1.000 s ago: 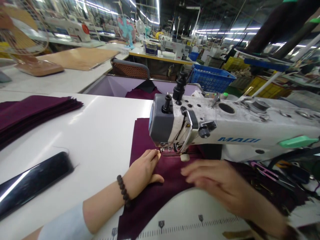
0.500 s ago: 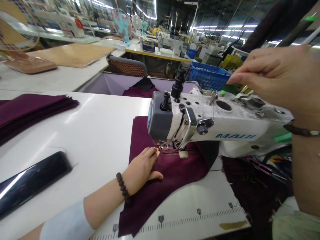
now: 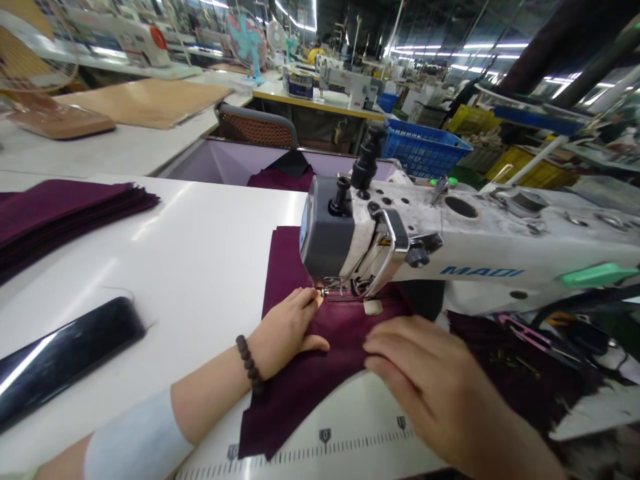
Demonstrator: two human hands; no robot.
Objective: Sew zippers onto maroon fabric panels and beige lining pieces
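A maroon fabric piece (image 3: 295, 393) lies under the presser foot of a white sewing machine (image 3: 480, 247). My left hand (image 3: 287, 330), a bead bracelet on its wrist, rests flat on the fabric just left of the needle, fingers stretched toward the foot. My right hand (image 3: 430, 380) lies on the fabric's near edge, right of and below the needle, fingers extended and pressed down on the cloth.
A stack of maroon fabric pieces (image 3: 60, 213) sits at the table's far left. A black glossy phone (image 3: 65, 360) lies near the front left. A ruler scale (image 3: 320, 443) runs along the table's front edge. A blue crate (image 3: 425, 150) and other machines stand behind.
My right hand, raised high above the machine half a second ago, has come back down onto the fabric's near edge. My left hand has stayed by the presser foot.
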